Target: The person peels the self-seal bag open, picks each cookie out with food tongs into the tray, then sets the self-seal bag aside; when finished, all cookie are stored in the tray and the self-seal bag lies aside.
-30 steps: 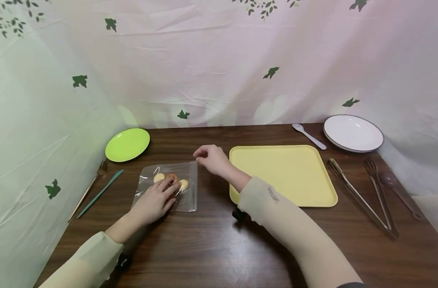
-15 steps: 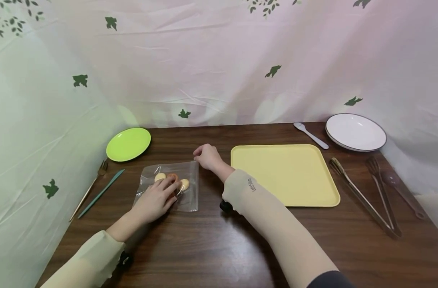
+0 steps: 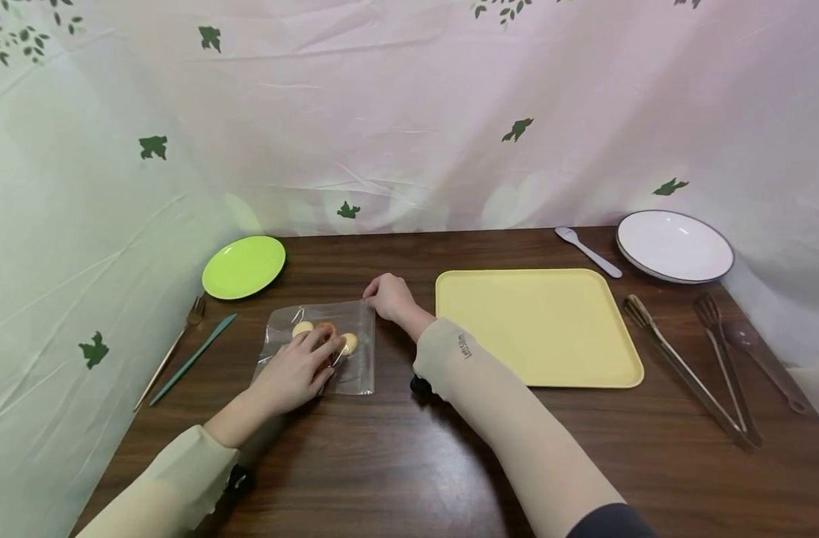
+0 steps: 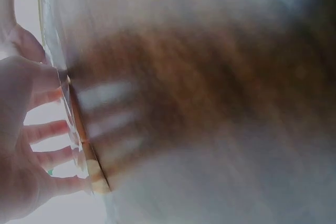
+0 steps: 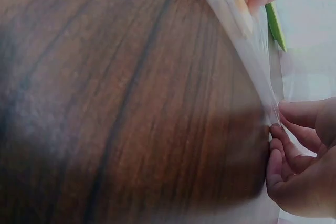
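A clear plastic bag lies flat on the dark wooden table, holding several round cookies, mostly pale yellow with one orange-brown. My left hand rests over it, its spread fingers on the cookies through the film. At the bag's far right corner, my right hand pinches the edge between thumb and fingertips. The right wrist view shows that corner of film between the fingers. In the left wrist view, the fingers reach nearly straight to the bag's surface.
A yellow tray lies right of the bag. A lime plate, a fork and a teal knife are at left. At right are a white dish, pale spoon, metal tongs and brownish spoon.
My right forearm has swung left and my right fingertips have closed on the bag's corner. My left hand stays over the cookies. The head view has shifted slightly.
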Motion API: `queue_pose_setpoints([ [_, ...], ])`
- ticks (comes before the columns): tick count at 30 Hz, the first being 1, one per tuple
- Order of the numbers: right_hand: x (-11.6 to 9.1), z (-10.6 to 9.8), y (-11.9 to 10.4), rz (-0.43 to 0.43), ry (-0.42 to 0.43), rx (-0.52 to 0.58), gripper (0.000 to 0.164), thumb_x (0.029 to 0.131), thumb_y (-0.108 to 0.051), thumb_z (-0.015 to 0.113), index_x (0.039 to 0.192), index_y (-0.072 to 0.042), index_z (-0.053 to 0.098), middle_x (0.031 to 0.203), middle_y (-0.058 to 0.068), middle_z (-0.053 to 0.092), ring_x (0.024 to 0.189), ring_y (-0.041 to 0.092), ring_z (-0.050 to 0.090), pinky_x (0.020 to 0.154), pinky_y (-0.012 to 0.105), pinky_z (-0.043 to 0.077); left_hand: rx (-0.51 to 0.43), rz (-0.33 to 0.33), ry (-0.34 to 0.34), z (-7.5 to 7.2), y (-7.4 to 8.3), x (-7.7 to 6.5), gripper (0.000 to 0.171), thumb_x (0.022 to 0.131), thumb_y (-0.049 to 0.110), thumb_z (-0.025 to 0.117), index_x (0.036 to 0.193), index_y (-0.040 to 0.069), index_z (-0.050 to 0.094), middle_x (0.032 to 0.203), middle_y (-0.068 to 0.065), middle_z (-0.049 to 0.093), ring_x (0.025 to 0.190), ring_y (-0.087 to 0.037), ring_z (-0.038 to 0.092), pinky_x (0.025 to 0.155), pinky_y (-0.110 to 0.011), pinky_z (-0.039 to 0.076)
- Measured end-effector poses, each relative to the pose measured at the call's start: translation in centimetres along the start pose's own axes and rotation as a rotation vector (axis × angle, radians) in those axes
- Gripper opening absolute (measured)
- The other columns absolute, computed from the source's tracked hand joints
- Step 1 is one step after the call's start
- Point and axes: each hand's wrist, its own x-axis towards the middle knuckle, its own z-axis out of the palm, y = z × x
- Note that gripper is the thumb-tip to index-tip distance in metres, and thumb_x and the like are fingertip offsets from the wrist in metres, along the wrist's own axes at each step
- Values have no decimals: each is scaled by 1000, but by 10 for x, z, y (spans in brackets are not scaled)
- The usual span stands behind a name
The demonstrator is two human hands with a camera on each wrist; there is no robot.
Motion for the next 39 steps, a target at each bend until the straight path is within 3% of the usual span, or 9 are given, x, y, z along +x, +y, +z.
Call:
queue_pose_setpoints([
  [5,0,3,2,-6,20,3,6,88,-15,65,85,-15,70,87,-1,66,84,17,59,75,27,48,2,-4,-9,-1,1,1,50,85,23,67,133,21,53,132,-10,49,102,-32,54,75,-51,50],
  [9,1,4,3,-45,26,-60,8,90,-15,63,84,-16,66,86,-1,64,84,16,58,76,27,48,-2,-2,-14,-1,1,2,50,84,22,67,132,20,53,131,-9,49,99,-32,54,75,-50,50],
  [13,-2,4,1,-168,0,-324,11,95,-12,53,88,-17,59,91,0,58,88,17,55,72,29,49,-11,-2,-19,-3,1,3,50,84,21,67,131,19,54,131,-10,49,100,-32,53,75,-50,51],
  [16,-4,5,-2,-284,-31,-598,17,98,-10,47,108,-18,58,110,2,58,102,20,55,75,30,51,-11,5,-9,-4,1,3,49,83,20,68,130,18,55,131,-11,49,100,-33,53,74,-50,51],
  [19,-6,6,-4,-353,-63,-746,34,99,-9,45,131,-19,50,130,4,54,118,22,53,84,33,53,-8,17,8,-5,1,3,49,81,18,69,128,17,56,129,-11,50,97,-33,54,72,-50,51],
  [22,-6,4,-3,-372,-80,-756,37,100,-7,43,133,-21,48,130,3,54,117,21,55,83,35,53,-15,32,20,-4,1,3,48,81,17,70,127,15,56,128,-13,50,94,-34,54,70,-50,51],
  [29,-8,-7,5,-414,-117,-715,36,101,-6,38,129,-24,50,123,2,60,106,20,61,79,37,54,-9,49,21,-1,3,6,50,81,16,69,128,12,56,129,-18,50,98,-38,54,82,-51,49],
  [34,-7,-15,9,-420,-97,-723,38,99,-5,39,129,-26,51,122,2,62,104,22,63,80,38,54,-12,68,45,-2,3,8,49,79,15,70,126,11,57,126,-17,51,93,-37,54,79,-50,49],
  [39,-9,-16,7,-462,-97,-817,37,101,-9,38,134,-24,47,128,3,58,116,22,56,89,39,51,-8,69,55,-3,3,6,49,78,15,71,125,9,58,127,-19,51,92,-38,55,77,-50,50],
])
